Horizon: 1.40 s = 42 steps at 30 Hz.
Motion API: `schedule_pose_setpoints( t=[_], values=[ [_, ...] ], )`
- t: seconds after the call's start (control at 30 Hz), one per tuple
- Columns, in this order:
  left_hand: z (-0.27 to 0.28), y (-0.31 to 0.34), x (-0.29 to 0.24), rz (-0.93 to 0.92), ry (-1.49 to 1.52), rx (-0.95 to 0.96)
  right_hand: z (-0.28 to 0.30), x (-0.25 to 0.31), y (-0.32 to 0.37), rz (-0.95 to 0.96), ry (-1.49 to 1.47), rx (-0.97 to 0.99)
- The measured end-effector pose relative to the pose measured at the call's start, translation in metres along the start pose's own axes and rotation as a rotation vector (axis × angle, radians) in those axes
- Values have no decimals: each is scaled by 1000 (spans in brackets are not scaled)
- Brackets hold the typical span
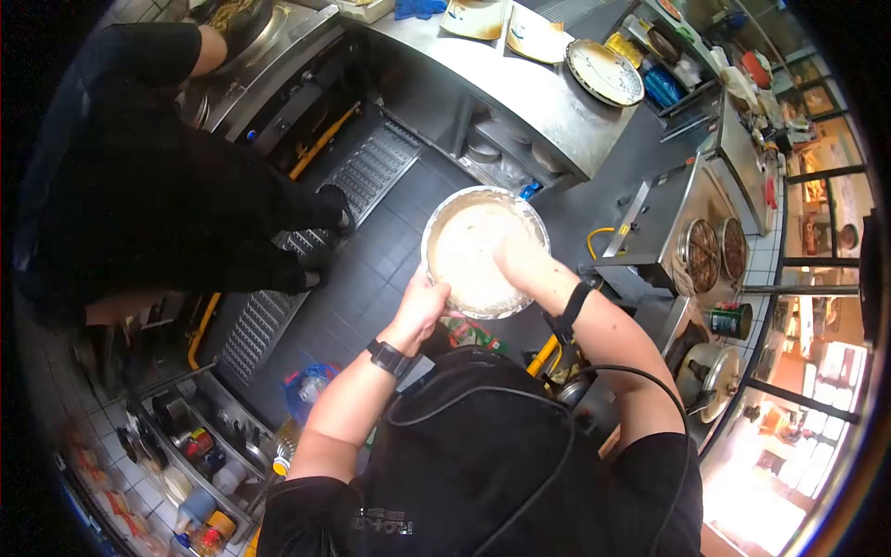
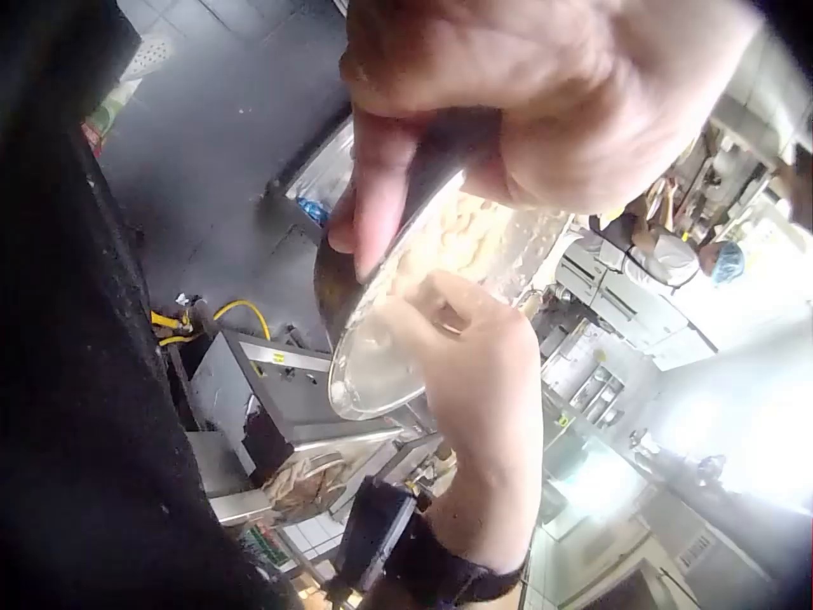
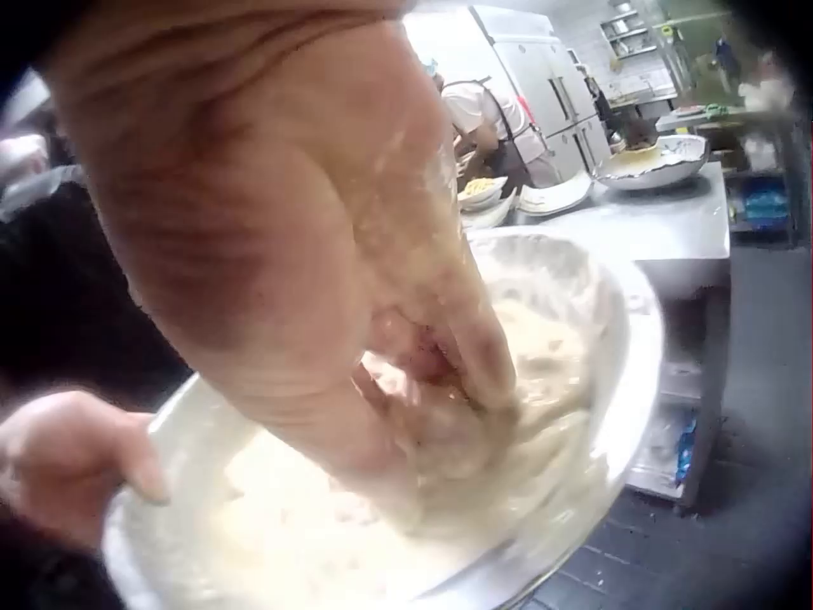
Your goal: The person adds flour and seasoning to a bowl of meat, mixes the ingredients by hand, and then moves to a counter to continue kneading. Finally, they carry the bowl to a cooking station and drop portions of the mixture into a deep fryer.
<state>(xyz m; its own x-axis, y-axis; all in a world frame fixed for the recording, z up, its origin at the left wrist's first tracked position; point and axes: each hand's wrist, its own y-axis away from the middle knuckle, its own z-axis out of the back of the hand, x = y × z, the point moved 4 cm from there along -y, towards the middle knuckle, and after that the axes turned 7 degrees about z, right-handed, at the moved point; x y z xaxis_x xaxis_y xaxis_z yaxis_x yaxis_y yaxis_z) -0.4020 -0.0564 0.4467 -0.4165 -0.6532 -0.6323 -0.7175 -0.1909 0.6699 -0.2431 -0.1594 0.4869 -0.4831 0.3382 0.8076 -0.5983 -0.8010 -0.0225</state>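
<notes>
The bowl [image 1: 452, 200] sits in the middle of the head view, held in the air over the dark tiled floor, not resting on any counter. It is a metal bowl partly filled with pale, thick batter [image 1: 469, 251].

To mix this well, it seems wise to tilt the bowl slightly toward the body, sweep the fingers along the wall and bottom so no dry lumps hide there, and squeeze lumps apart. The holding grip must be firm, since the rim looks wet and the bowl has nothing under it.

The left hand [image 1: 419, 311] is at the lower left edge of the bowl and grips the rim. In the left wrist view its thumb [image 2: 375, 191] is hooked over the rim and the other fingers are curled under the outside.

The right hand [image 1: 513, 258] comes in from the right, wrist bent down. In the right wrist view its fingers [image 3: 445, 343] are curled and sunk into the batter, closing on a handful; the fingertips are hidden in it.

A person in black [image 1: 158, 204] stands at the left of the frame.
</notes>
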Motion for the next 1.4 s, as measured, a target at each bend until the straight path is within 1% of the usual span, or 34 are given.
schedule_pose_setpoints(
  t=[0.03,0.1,0.13,0.2,0.23,0.3,0.33,0.4,0.43,0.5,0.53,0.57,0.63,0.67,0.73,0.77,0.8,0.83,0.87,0.9,0.93,0.97,1.03,1.07,1.1,1.17,1.2,1.23,1.27,1.3,1.37,1.4],
  values=[
    [-1,-5,-9,5,-4,7,-4,2,-3,-7,2,-6],
    [-6,-14,-22,3,-5,43,-27,3,-4,162,569,382],
    [-7,-19,-27,10,-11,54,-33,-6,-12,149,571,376],
    [-7,-34,-42,-1,-60,68,-32,-19,-44,304,533,86],
    [-7,-40,-49,3,-66,77,-21,-26,-53,295,536,80],
    [-5,-48,-64,5,-45,77,-2,-44,-63,199,682,254],
    [-8,-48,-74,-11,-34,80,-4,-43,-60,198,684,254],
    [-11,-58,-78,-13,-27,96,2,-53,-48,-225,213,17],
    [-14,-61,-80,-9,-25,110,4,-43,-52,-224,218,18],
    [-25,-61,-79,-10,-52,130,-9,-21,-54,34,438,493],
    [-32,-62,-79,-17,-78,145,-10,-27,-59,175,466,480],
    [-35,-64,-77,-19,-81,147,-3,-40,-68,175,466,476],
    [-35,-68,-74,6,-35,115,19,-55,-85,403,850,383],
    [-37,-70,-76,12,-38,134,28,-59,-82,409,849,379],
    [-48,-72,-80,-13,-58,108,62,-57,-79,-48,702,319],
    [-56,-73,-82,-32,-78,90,72,-36,-72,-35,705,314],
    [-66,-76,-81,-45,-78,88,77,-10,-59,8,608,366],
    [-77,-79,-78,-23,-85,87,80,3,-53,47,510,415],
    [-88,-83,-74,3,-97,87,79,-8,-57,51,511,403],
    [-100,-87,-71,-3,-110,91,73,-29,-60,14,416,381],
    [-112,-91,-69,-15,-122,110,78,-45,-63,-24,320,355],
    [-126,-96,-66,-25,-138,133,95,-64,-63,-28,317,332],
    [-155,-99,-69,-24,-156,148,134,-86,-60,411,903,413],
    [-165,-106,-66,-16,-167,132,148,-117,-57,312,877,326],
    [-178,-114,-64,-7,-174,113,171,-120,-51,295,883,303],
    [-214,-121,-59,-25,-195,153,206,-122,-19,48,844,536],
    [-232,-128,-53,-22,-201,151,216,-125,-6,30,839,518],
    [-248,-136,-46,-20,-203,148,220,-126,6,52,734,540],
    [-264,-144,-37,24,-228,175,225,-130,15,73,630,559],
    [-281,-148,-31,26,-244,197,235,-138,18,53,635,540],
    [-312,-156,-19,73,-261,247,259,-149,16,479,823,219],
    [-329,-155,-20,92,-260,248,270,-182,14,431,867,160]
  ],
)
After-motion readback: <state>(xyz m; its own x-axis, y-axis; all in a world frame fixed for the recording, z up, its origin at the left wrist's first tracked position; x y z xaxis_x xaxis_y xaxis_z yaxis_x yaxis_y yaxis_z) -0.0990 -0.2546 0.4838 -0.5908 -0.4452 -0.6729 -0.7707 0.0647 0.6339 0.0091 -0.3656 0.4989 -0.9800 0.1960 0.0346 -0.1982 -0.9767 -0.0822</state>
